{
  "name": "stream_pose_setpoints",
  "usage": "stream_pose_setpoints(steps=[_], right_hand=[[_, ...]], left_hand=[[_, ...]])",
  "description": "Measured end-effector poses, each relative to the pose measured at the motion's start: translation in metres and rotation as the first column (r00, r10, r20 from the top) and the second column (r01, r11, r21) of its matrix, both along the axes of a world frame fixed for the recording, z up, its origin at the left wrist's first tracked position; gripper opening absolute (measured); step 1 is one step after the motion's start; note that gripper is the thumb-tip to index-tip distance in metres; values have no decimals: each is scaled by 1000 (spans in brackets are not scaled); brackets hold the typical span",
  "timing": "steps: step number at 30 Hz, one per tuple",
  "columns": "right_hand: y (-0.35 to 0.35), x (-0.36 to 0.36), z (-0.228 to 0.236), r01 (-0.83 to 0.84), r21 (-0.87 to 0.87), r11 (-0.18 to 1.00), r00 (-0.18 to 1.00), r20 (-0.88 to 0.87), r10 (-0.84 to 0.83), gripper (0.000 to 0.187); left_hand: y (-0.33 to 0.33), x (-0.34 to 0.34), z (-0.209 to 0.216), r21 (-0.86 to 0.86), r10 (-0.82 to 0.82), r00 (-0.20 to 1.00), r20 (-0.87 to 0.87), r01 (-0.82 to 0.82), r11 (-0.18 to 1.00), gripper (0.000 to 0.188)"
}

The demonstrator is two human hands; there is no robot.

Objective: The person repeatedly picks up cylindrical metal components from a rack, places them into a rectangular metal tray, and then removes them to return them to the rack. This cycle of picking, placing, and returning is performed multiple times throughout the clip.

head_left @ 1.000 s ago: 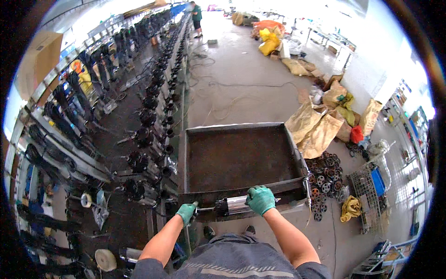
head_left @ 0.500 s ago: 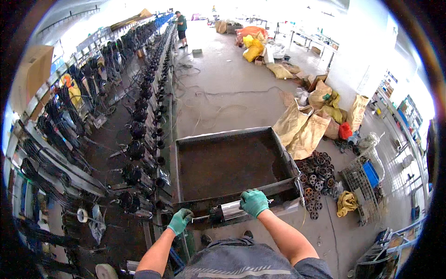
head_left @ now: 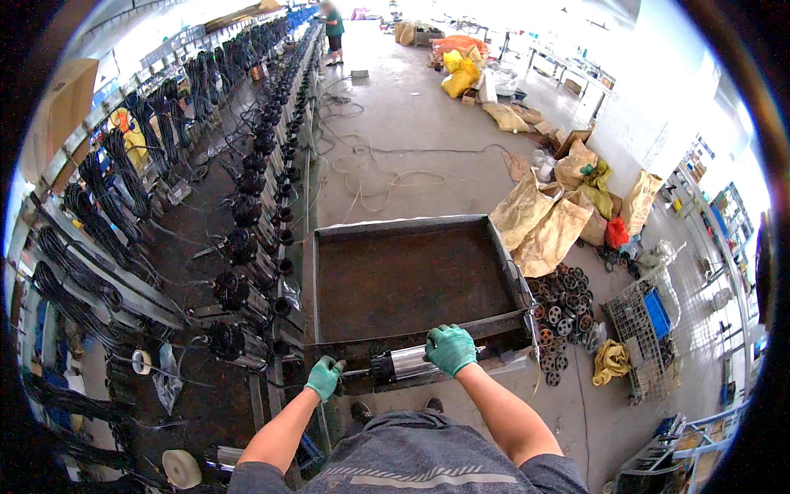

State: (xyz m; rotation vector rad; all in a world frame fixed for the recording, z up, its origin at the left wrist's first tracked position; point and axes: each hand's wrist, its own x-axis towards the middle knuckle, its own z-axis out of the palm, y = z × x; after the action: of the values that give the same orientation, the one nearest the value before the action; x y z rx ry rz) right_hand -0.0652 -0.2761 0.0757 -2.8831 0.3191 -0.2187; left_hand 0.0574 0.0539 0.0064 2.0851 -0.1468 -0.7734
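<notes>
A shiny metal cylinder [head_left: 410, 362] with a black end lies crosswise at the near side of a dark metal tray [head_left: 411, 284]; it looks like a motor or pump body. My right hand [head_left: 451, 351], in a green glove, is wrapped over the cylinder's right end. At the left, my left hand [head_left: 325, 379], gloved in green too, has its fingers closed around a thin metal rod [head_left: 355, 373]. That rod runs from the hand to the cylinder's black end; whether it is a shaft or a tool I cannot tell.
Along the left stands a long row of similar black-topped cylinders [head_left: 234, 342] with coiled black cables [head_left: 86, 272]. To the right are brown sacks [head_left: 555, 235], a heap of round wheel-like parts [head_left: 564, 317] and a wire basket [head_left: 642, 337]. Another person [head_left: 332, 33] stands far off.
My left hand has moved slightly up and right, and the rod now lies more level. My right hand stays on the cylinder. The whole view has shifted a little.
</notes>
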Motion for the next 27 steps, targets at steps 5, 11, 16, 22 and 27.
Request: stream_pose_setpoints(steps=[5, 11, 16, 22, 27], right_hand=[[-2, 0, -4, -20, 6, 1000, 997, 75, 20, 16], [2, 1, -3, -6, 8, 1000, 996, 86, 5, 16], [0, 0, -3, -16, 18, 1000, 997, 81, 15, 17], [-7, -3, -14, -8, 12, 1000, 997, 78, 7, 18], [-1, 0, -9, -27, 22, 999, 996, 85, 25, 18]], left_hand=[[0, 11, -18, 48, 57, 973, -226, -48, 998, 39], [44, -11, -78, -112, -215, 844, 492, 306, 946, 30], [55, -9, -95, -292, -196, 905, 378, 317, 902, 38], [37, 2, -2, 174, -535, 667, 519, 531, 829, 38], [26, 14, -14, -111, 41, 897, -441, -100, 989, 40]])
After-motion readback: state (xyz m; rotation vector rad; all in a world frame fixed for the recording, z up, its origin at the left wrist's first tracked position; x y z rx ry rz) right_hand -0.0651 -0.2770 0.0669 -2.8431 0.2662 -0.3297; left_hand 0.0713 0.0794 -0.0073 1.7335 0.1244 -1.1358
